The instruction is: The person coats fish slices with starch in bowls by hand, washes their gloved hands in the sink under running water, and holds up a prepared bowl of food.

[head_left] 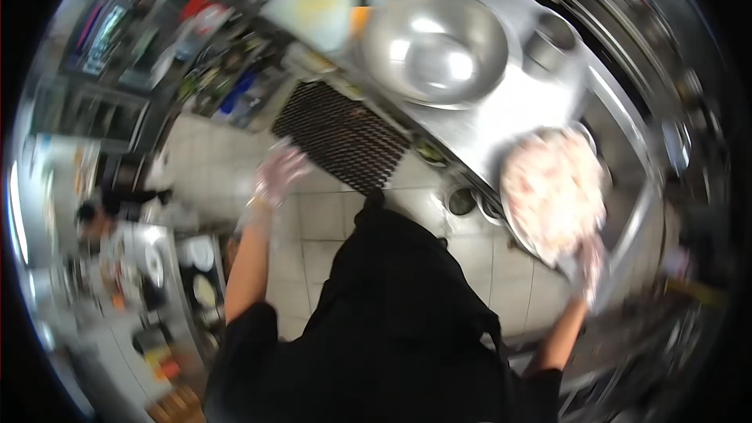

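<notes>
My left hand (280, 174), in a clear plastic glove, hangs in the air over the tiled floor, its fingers spread and holding nothing. A wide metal bowl (523, 241) heaped with pale pink pieces that look like raw meat (554, 188) stands at the right, by the sink end of the steel counter. At that bowl's lower right edge is my right hand (591, 265), also gloved, its fingers closed on the rim; motion blurs them. Farther up the counter sits a large, shiny mixing bowl (437, 47) with nothing visible inside.
A metal pot (551, 43) stands on the steel counter (501, 98), near a pale cutting board (313, 4). A dark perforated mat (341, 133) lies on the floor. Containers (460, 200) sit low under the counter edge. Another person (94, 219) is at the far left.
</notes>
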A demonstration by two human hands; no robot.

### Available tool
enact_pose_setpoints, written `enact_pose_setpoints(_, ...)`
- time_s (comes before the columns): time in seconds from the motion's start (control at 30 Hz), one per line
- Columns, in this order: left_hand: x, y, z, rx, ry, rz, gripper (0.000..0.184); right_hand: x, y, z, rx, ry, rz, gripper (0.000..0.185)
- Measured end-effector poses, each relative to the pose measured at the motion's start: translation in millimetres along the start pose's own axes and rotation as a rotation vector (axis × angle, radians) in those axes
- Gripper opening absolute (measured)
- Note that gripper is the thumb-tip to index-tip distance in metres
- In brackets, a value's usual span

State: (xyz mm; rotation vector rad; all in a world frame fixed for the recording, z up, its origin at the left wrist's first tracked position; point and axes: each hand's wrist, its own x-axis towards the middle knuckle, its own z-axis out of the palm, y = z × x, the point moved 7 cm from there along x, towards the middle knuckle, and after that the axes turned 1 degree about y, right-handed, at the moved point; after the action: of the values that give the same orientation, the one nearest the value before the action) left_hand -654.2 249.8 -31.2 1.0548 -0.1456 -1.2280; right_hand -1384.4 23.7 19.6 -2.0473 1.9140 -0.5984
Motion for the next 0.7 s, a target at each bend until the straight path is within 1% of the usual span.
enact_pose_setpoints(0.03, 14, 3, -55, 0.017, -0.066, 0.069, 0.060, 0, -10, -6, 0.016, 0.029, 0.015, 0.018)
enact_pose_setpoints(0.07, 6, 29, -63, 0.170, 0.210, 0.246, 0.062, 2, -24, -15, 0.032, 0.077, 0.034, 0.022)
enact_pose_setpoints(0.1, 11, 53, -80, 0.336, 0.404, 0.275, 0.057, 4, -42, -28, 0.045, 0.146, 0.057, 0.025)
enact_pose_setpoints(0.13, 28, 81, -112, 0.557, 0.378, 0.249, 0.055, 5, -67, -43, 0.050, 0.227, 0.071, 0.029)
enact_pose_setpoints(0.2, 28, 136, -139, 0.359, 0.406, 0.467, 0.051, 5, -134, -64, 0.076, 0.394, 0.060, 0.038)
enact_pose_setpoints(0.27, 47, 204, -189, 0.223, 0.479, 0.530, 0.046, 3, -229, -71, 0.104, 0.545, 0.013, 0.047)
enact_pose_setpoints(0.3, 74, 240, -232, 0.208, 0.475, 0.539, 0.046, 2, -278, -66, 0.131, 0.590, -0.016, 0.052)
enact_pose_setpoints(0.37, 131, 304, -341, -0.009, 0.567, 0.484, 0.045, 2, -373, -32, 0.215, 0.592, -0.069, 0.062)
enact_pose_setpoints(0.4, 148, 331, -366, -0.019, 0.554, 0.491, 0.045, 2, -422, -8, 0.268, 0.570, -0.089, 0.066)
enact_pose_setpoints(0.43, 169, 371, -380, -0.011, 0.384, 0.625, 0.043, 3, -468, 18, 0.333, 0.545, -0.093, 0.071)
enact_pose_setpoints(0.5, 246, 426, -485, -0.076, 0.054, 0.661, 0.035, 3, -548, 81, 0.441, 0.381, -0.063, 0.081)
enact_pose_setpoints(0.57, 265, 465, -502, -0.025, 0.445, 0.691, 0.040, -3, -612, 155, 0.552, 0.130, 0.030, 0.090)
enact_pose_setpoints(0.6, 284, 483, -517, -0.036, 0.452, 0.665, 0.040, -8, -632, 193, 0.689, -0.081, -0.016, 0.087)
enact_pose_setpoints(0.63, 303, 500, -538, -0.130, 0.543, 0.684, 0.045, -19, -651, 229, 0.832, -0.289, -0.057, 0.085)
enact_pose_setpoints(0.67, 321, 518, -559, -0.223, 0.635, 0.707, 0.050, -30, -659, 255, 0.829, -0.365, 0.034, 0.084)
enact_pose_setpoints(0.7, 337, 532, -574, -0.275, 0.700, 0.722, 0.050, -43, -667, 277, 0.821, -0.440, 0.129, 0.083)
